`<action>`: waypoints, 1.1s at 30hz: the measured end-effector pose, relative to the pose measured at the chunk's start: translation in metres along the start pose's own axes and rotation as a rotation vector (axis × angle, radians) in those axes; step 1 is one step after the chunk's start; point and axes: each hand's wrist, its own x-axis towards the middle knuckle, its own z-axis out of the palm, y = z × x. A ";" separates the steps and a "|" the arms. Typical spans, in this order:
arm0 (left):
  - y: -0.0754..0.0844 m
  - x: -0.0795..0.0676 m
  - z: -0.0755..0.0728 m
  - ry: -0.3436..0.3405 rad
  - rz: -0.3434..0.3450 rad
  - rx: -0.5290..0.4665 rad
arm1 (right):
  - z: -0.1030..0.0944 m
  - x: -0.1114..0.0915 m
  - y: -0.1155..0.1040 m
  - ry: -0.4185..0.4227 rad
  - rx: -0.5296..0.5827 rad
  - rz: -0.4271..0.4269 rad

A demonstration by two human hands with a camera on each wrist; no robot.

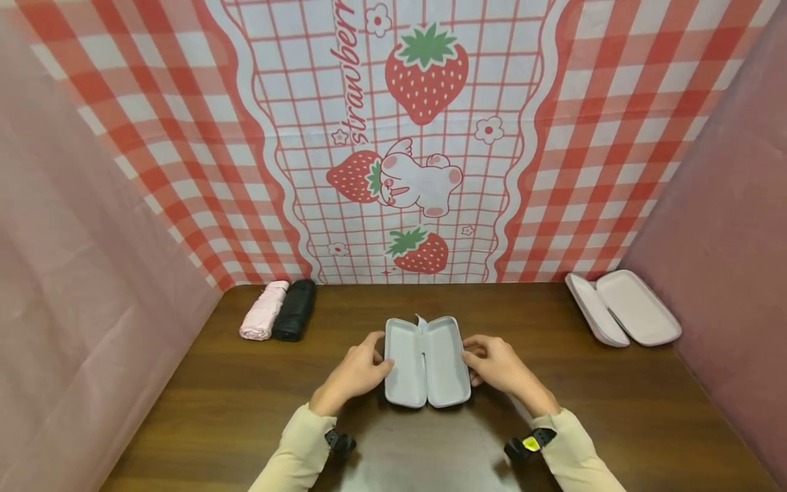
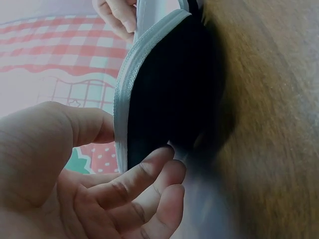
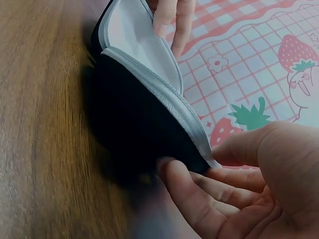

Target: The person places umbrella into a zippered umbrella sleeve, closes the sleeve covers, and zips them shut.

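Observation:
A small zip case (image 1: 406,369) lies spread open in the middle of the table, its pale grey lining facing up. Both wrist views show a black outer shell (image 3: 134,114) with a grey zipper edge (image 2: 130,74). My left hand (image 1: 359,369) holds the left half by its edge, thumb on the rim and fingers against the black outside. On the opposite side, my right hand (image 1: 498,365) pinches the right rim the same way. A short light tab (image 1: 421,324) stands at the far end of the fold. Nothing shows inside either half.
Two rolled cloths, one pink (image 1: 264,311) and one black (image 1: 295,309), lie side by side at the back left. Another open case (image 1: 639,307) with pale lining is at the back right. A strawberry-print cloth (image 1: 479,171) hangs behind the wooden table (image 1: 233,410), with pink drapes on both sides.

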 end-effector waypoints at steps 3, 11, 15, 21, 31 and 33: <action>-0.002 -0.001 0.002 0.002 0.002 -0.007 | -0.001 -0.003 0.000 -0.005 0.014 -0.002; -0.007 -0.004 -0.004 0.018 -0.007 -0.050 | 0.006 -0.002 0.000 0.015 0.079 0.053; -0.009 -0.007 -0.008 0.038 -0.059 -0.102 | 0.007 -0.001 0.001 0.029 0.083 0.072; -0.021 -0.010 -0.018 0.066 -0.117 -0.106 | 0.008 -0.002 0.003 0.023 0.104 0.080; -0.042 -0.016 -0.045 0.145 -0.139 0.008 | 0.006 -0.002 0.001 0.002 0.103 0.069; -0.044 -0.017 -0.051 0.146 -0.137 0.019 | 0.006 -0.002 0.001 0.004 0.102 0.066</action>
